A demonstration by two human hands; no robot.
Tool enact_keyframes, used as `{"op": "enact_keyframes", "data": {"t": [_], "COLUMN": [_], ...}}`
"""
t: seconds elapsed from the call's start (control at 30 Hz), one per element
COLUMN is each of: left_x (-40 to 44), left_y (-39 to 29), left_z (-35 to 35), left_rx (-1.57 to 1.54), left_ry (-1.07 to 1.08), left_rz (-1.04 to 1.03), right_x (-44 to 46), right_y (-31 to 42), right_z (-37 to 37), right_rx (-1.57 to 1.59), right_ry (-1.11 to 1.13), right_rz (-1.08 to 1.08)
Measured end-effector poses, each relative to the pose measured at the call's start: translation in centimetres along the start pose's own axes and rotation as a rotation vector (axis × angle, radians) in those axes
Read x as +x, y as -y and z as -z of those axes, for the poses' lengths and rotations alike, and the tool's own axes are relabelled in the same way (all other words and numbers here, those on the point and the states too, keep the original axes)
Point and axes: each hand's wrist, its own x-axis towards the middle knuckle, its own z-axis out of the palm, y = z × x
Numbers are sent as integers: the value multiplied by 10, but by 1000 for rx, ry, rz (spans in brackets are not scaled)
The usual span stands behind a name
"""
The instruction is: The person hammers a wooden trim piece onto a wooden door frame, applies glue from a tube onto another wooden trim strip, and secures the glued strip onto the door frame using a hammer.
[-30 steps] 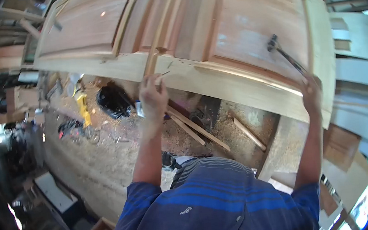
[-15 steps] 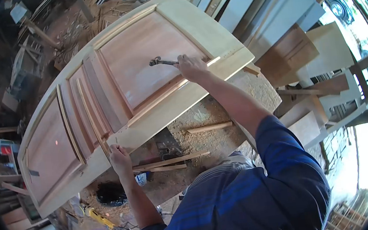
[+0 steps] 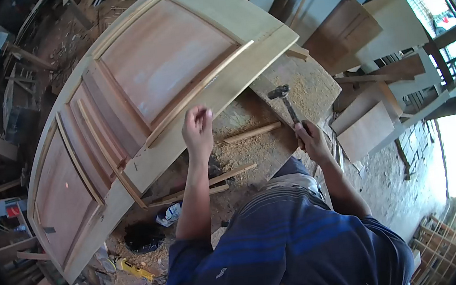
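Tabletop (image 3: 326, 87): sawdust (image 3: 233, 160) scattered over it. Paneled wooden door (image 3: 168, 59) lies flat across it, overhanging. 1 loose wooden strip (image 3: 253, 133) just beside door, 2 more strips (image 3: 227, 176) further left, close together.

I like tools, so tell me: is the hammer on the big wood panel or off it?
Off it. The right hand holds the hammer past the panel's near edge, and a gap shows between hammer and panel.
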Motion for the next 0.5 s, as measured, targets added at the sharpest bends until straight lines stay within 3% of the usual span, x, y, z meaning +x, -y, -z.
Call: {"op": "enact_keyframes", "data": {"t": [0.1, 0.13, 0.23, 0.37, 0.5], "left_x": [52, 69, 123, 178, 203], "left_y": [-3, -5, -1, 17, 23], "left_z": [-52, -68, -110, -138, -146], "left_rx": [-18, 29, 129, 215, 267], "left_ry": [33, 25, 27, 79, 120], "left_rz": [-97, -121, -161, -146, -183], "right_x": [-15, -18, 5, 38, 67], "right_y": [9, 18, 1, 10, 2], "right_z": [14, 13, 11, 36, 53], "right_rx": [-48, 59, 199, -19, 15], "right_ry": [-9, -4, -25, -17, 25], "right_rz": [61, -5, 109, 0, 16]}}
